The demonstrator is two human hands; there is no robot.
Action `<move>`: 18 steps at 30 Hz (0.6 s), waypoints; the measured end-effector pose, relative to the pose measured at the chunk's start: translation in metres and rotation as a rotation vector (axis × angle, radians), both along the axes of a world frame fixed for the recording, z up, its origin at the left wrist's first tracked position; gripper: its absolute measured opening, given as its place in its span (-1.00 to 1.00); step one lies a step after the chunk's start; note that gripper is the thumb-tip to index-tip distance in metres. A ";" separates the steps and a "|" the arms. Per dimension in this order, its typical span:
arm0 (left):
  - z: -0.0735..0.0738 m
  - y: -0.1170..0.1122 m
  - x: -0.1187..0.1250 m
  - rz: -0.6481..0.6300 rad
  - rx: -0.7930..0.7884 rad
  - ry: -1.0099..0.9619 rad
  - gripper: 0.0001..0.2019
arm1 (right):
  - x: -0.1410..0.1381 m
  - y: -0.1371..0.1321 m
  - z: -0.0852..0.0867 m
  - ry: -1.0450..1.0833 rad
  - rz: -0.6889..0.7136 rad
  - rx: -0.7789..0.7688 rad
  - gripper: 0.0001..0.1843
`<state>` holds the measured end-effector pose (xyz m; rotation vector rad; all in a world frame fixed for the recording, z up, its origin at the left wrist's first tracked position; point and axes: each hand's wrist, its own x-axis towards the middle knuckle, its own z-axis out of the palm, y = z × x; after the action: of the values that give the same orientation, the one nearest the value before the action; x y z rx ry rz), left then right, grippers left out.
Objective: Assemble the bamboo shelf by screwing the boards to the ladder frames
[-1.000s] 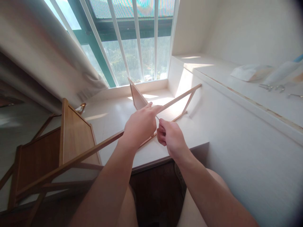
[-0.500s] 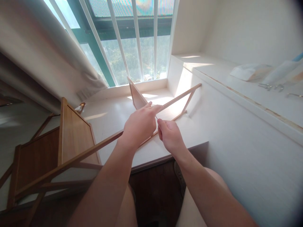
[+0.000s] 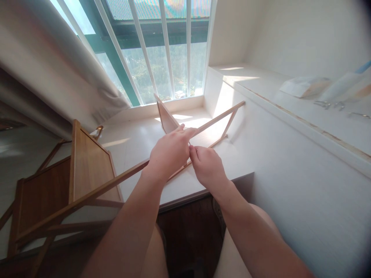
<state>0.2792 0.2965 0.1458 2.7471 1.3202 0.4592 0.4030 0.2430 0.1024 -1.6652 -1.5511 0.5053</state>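
A wooden folding-style shelf frame (image 3: pixel 116 180) with flat panels lies slanted across the white ledge, its long rail running from lower left to upper right. My left hand (image 3: pixel 171 150) is wrapped over this rail near its middle, one finger stretched along the wood. Just right of it, my right hand (image 3: pixel 207 162) is closed in a pinch at the rail's underside. Between its fingertips and the rail a thin rod, like a hex key (image 3: pixel 189 143), shows only as a sliver. One wooden panel (image 3: pixel 167 116) stands up behind my left hand; another panel (image 3: pixel 91 164) is at left.
The white ledge (image 3: pixel 176 195) ends at a dark edge above my knees. A barred window (image 3: pixel 162 61) is behind, with a grey curtain (image 3: pixel 66 65) at left. Plastic bags (image 3: pixel 304 85) and small metal pieces (image 3: pixel 330 104) lie on the raised sill (image 3: pixel 261 90) at right.
My right hand has turned slightly, its fingers rolling in closer to my left hand and the rail. The view has shifted a little; the left hand keeps its hold.
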 end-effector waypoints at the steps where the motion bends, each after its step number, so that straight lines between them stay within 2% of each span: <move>1: 0.000 0.000 0.000 0.004 -0.002 0.003 -0.47 | 0.001 0.001 -0.001 0.072 0.021 0.005 -0.47; 7: -0.001 0.000 0.000 0.024 -0.021 0.011 -0.47 | 0.000 0.004 -0.008 0.527 0.079 -0.087 -0.43; 13: 0.000 0.000 0.000 0.031 -0.015 0.012 -0.49 | -0.011 0.003 -0.004 1.203 0.106 -0.191 -0.53; 15: 0.001 0.000 0.001 0.028 -0.008 0.015 -0.49 | -0.014 0.002 -0.003 1.334 0.130 -0.197 -0.53; 18: 0.001 -0.001 0.001 0.034 -0.003 0.018 -0.49 | -0.017 -0.001 -0.003 1.411 0.136 -0.190 -0.53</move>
<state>0.2805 0.2959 0.1469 2.7367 1.3728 0.4351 0.3857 0.2422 0.0999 -0.8332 -0.5283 1.4991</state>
